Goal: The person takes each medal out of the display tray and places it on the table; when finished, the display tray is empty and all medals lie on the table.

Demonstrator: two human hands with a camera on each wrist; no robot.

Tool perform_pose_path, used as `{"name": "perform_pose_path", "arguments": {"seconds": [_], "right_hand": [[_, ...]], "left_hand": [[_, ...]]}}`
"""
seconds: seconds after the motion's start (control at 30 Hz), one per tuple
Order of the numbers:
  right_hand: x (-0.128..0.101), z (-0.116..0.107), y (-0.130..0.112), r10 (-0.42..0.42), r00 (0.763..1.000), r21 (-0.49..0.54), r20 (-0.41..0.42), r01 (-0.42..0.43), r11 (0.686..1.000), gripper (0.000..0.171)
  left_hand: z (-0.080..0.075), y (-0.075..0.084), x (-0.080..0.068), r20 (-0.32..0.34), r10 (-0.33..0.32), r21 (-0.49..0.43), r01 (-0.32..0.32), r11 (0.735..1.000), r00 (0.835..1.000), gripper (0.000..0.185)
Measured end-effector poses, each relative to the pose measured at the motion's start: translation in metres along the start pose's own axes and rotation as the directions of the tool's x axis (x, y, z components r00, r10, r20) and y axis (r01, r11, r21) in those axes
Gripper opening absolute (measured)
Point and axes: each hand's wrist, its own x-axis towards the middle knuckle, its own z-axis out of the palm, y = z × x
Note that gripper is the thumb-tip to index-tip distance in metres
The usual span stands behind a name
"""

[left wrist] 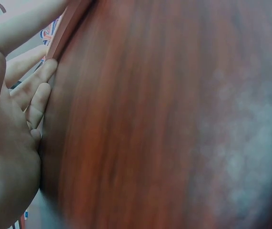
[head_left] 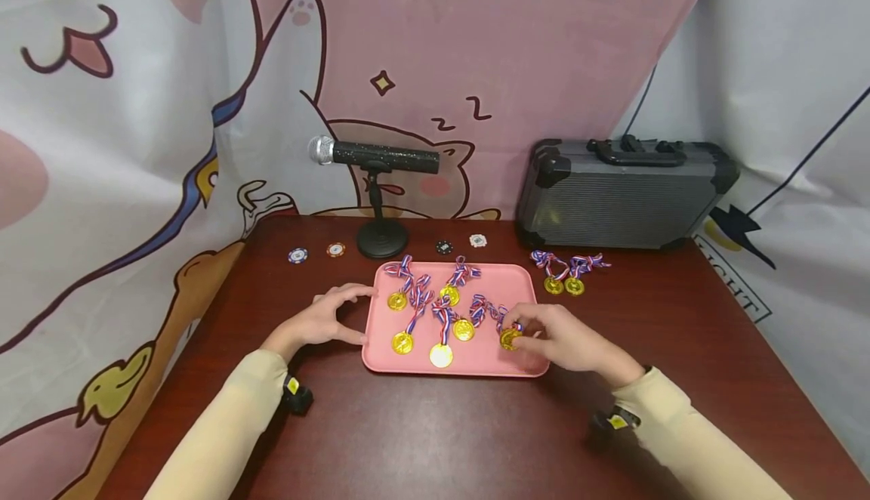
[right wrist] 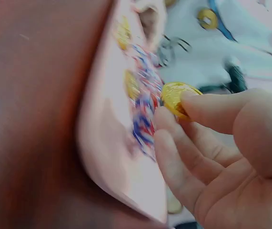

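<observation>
A pink tray (head_left: 476, 362) lies on the table, with several gold medals (head_left: 402, 343) on red, white and blue ribbons spread over it. My right hand (head_left: 567, 337) is above the tray's right part and pinches one gold medal (right wrist: 178, 98) between thumb and fingers. That medal's ribbon (right wrist: 143, 126) trails down toward the tray. At the left rim, my left hand (head_left: 322, 317) touches the tray with its thumb and fingertips, the fingers loosely bent; the left wrist view shows the fingers (left wrist: 38, 102) by the tray's edge (left wrist: 69, 26).
Two more medals (head_left: 564, 286) lie on the table right of the tray. A grey case (head_left: 621, 202) stands behind them. At the back left is a microphone (head_left: 387, 156) on a stand (head_left: 382, 237). Several poker chips (head_left: 297, 256) lie along the back. Printed cloth (head_left: 530, 69) hangs behind the table.
</observation>
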Motion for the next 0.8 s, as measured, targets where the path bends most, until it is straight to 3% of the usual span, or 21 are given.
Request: {"name": "perform_pose_path", "arguments": {"seconds": [0.17,0.3,0.57,0.8], "right_hand": [[-0.005,-0.034,0.011,0.038,0.988,0.131,-0.151,-0.018,0.991,0.025],[-0.011,-0.061,0.018,0.110,0.961,0.161,-0.254,-0.071,0.984,0.030],[-0.022,-0.112,0.045,0.267,0.862,0.046,-0.431,-0.274,0.961,0.039],[-0.028,-0.131,0.080,0.363,0.763,0.132,-0.535,-0.348,0.928,0.040]], "left_hand": [[-0.001,0.000,0.001,-0.002,-0.005,0.005,0.005,1.000,1.000,0.087],[-0.001,0.000,0.002,0.007,-0.022,0.009,0.022,1.000,1.000,0.087],[0.000,-0.002,0.001,0.003,-0.014,0.004,0.014,1.000,1.000,0.086],[0.000,-0.002,0.000,-0.002,0.003,0.012,-0.003,1.000,1.000,0.087]]}}
